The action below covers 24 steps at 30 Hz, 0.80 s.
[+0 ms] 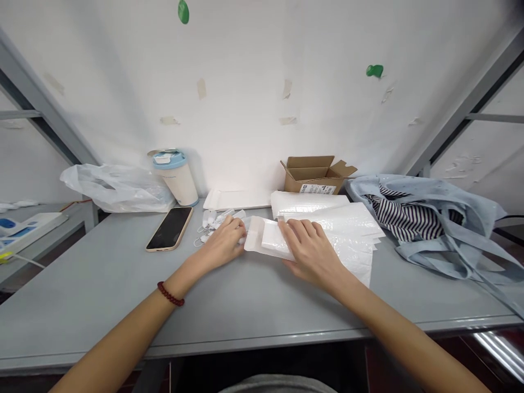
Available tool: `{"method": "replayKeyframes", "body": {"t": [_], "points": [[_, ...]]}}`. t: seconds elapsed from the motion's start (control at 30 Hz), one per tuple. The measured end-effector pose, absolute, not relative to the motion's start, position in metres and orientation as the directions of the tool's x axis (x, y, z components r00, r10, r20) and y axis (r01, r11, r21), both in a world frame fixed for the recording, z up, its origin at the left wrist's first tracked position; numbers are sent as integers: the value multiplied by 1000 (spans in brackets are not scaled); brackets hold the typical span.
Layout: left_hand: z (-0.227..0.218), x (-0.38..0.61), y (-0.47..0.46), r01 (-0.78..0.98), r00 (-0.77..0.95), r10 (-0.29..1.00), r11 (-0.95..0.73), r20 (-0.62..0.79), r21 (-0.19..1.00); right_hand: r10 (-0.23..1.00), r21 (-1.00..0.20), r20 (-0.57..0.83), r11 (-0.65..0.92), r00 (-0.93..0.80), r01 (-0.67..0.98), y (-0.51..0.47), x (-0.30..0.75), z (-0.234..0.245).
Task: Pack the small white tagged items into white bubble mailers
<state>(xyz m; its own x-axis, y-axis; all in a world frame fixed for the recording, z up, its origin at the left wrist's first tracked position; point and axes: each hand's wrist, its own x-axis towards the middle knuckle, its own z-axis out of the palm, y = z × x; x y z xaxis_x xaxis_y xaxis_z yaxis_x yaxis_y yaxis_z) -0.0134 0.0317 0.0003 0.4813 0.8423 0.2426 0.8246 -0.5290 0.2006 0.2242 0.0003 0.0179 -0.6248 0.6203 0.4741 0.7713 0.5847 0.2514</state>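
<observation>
My right hand (309, 248) is closed on a small white padded envelope (256, 232) with its flap end pointing left. On or inside it shows a white rectangular piece (275, 236); I cannot tell which. Just left of the envelope, my left hand (225, 240) has its fingers curled and drawn together. What they hold, if anything, is hidden. Beyond those fingers lies a loose group of small white objects with thin cords (209, 219). More white padded envelopes (347, 221) are stacked under and behind my right hand.
A phone (171, 229), a tilted cup with a blue lid (178, 177) and a clear plastic bag (114, 188) occupy the left. An open cardboard box (315, 177) stands at the back. A light blue cloth bag (442, 213) covers the right side of the grey table (229, 305).
</observation>
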Motion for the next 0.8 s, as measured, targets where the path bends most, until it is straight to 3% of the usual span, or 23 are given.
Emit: {"method": "replayKeyframes", "body": {"t": [0.1, 0.2, 0.3, 0.47, 0.67, 0.8], "points": [[17, -21, 31, 818, 326, 931, -364, 162, 446, 611, 255, 492, 579, -620, 774, -2, 223, 18], [40, -39, 26, 687, 190, 981, -154, 29, 710, 614, 257, 494, 574, -616, 778, -3, 223, 18], [58, -56, 21, 533, 204, 978, -85, -31, 842, 619, 245, 489, 580, -615, 777, -5, 222, 19], [58, -44, 13, 538, 332, 943, -182, -9, 823, 632, 183, 446, 629, -633, 756, -9, 217, 19], [44, -5, 4, 471, 350, 931, -272, 106, 839, 655, 119, 408, 652, -636, 749, -13, 213, 15], [57, -25, 5, 500, 217, 968, -222, 127, 837, 666, 102, 439, 630, -603, 770, -12, 214, 16]]}}
